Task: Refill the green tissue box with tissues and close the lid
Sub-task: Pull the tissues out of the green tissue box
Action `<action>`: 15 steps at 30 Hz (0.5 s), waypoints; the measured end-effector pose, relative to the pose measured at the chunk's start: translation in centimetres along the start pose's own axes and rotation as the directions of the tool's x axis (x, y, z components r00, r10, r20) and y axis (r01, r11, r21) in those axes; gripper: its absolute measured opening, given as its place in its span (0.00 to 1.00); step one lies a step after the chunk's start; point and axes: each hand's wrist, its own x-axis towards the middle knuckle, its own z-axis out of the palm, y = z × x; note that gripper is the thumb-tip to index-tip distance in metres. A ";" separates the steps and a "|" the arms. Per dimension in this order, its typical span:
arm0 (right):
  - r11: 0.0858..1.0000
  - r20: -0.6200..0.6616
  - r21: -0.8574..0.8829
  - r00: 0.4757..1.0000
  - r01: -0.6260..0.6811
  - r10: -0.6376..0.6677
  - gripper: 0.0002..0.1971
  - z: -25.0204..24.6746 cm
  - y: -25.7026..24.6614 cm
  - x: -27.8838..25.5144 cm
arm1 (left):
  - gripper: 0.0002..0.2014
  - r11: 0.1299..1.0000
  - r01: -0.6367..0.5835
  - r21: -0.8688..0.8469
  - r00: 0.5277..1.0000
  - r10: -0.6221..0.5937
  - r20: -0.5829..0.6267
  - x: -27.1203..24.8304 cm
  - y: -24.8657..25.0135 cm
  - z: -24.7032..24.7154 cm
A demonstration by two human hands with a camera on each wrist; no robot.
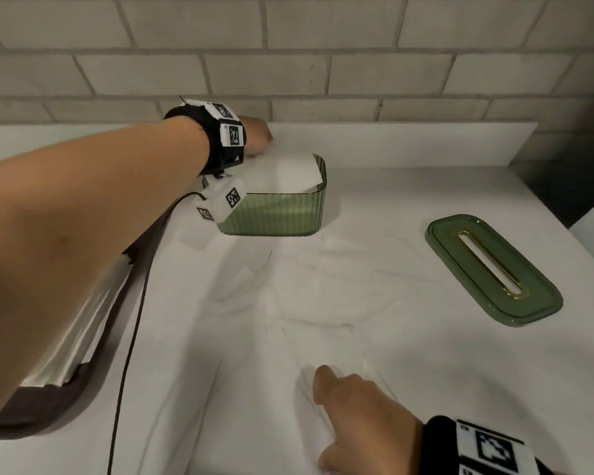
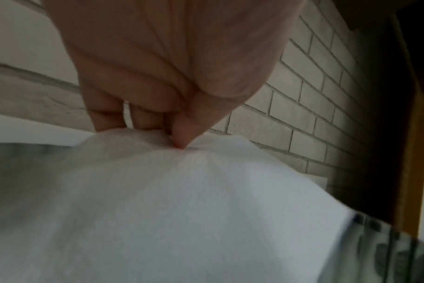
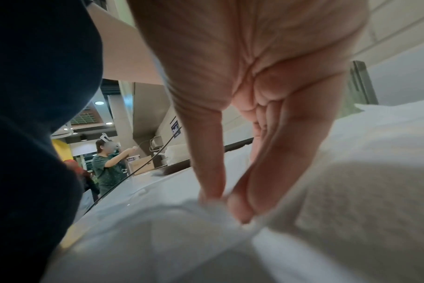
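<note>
The ribbed green tissue box (image 1: 275, 214) stands open at the back of the white counter. A white tissue (image 1: 290, 173) lies over its top. My left hand (image 1: 256, 137) is above the box's far left rim and pinches that tissue (image 2: 182, 191) between thumb and fingers (image 2: 182, 134). The green lid (image 1: 492, 269), with a gold-edged slot, lies flat to the right, apart from the box. Several loose white tissues (image 1: 323, 286) are spread over the counter in front. My right hand (image 1: 350, 416) is near the front edge and pinches a tissue (image 3: 230, 239) with thumb and forefinger (image 3: 240, 208).
A brick wall (image 1: 288, 46) rises behind the counter. A steel sink (image 1: 66, 354) with a dark rim sits at the left, and a black cable (image 1: 131, 337) runs down from my left wrist. In the right wrist view another person (image 3: 107, 164) stands far off.
</note>
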 end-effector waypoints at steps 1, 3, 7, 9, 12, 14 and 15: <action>1.000 0.007 0.019 1.000 -0.007 0.007 0.26 0.0 0.0 -0.1 | 0.18 1.000 -0.001 0.013 1.000 0.001 0.007 0.2 -0.1 0.0; 0.999 0.012 0.036 1.000 -0.026 0.026 0.28 0.1 -0.1 -0.4 | 0.20 0.998 -0.023 0.051 1.000 0.022 0.014 0.4 -0.1 0.3; 0.991 -0.031 0.079 0.993 -0.112 0.115 0.26 0.9 -0.4 -1.2 | 0.21 0.990 -0.095 0.100 0.995 0.092 0.034 0.8 0.1 1.5; 0.988 -0.056 0.114 0.992 -0.105 0.112 0.25 1.3 -0.5 -1.5 | 0.24 0.988 -0.111 0.105 0.993 0.106 0.049 0.9 0.4 1.9; 0.977 -0.072 0.189 0.991 -0.095 0.110 0.24 1.6 -0.3 -1.9 | 0.31 0.987 -0.062 0.146 0.993 0.046 0.107 0.6 0.6 2.2; 0.972 -0.063 0.204 0.990 -0.114 0.129 0.21 1.8 0.0 -2.0 | 0.31 0.980 -0.018 0.197 0.987 -0.014 0.159 0.4 0.6 2.1; 0.972 -0.060 0.202 0.990 -0.117 0.131 0.18 2.0 0.2 -2.0 | 0.30 0.976 -0.003 0.216 0.981 -0.039 0.189 0.5 0.4 2.2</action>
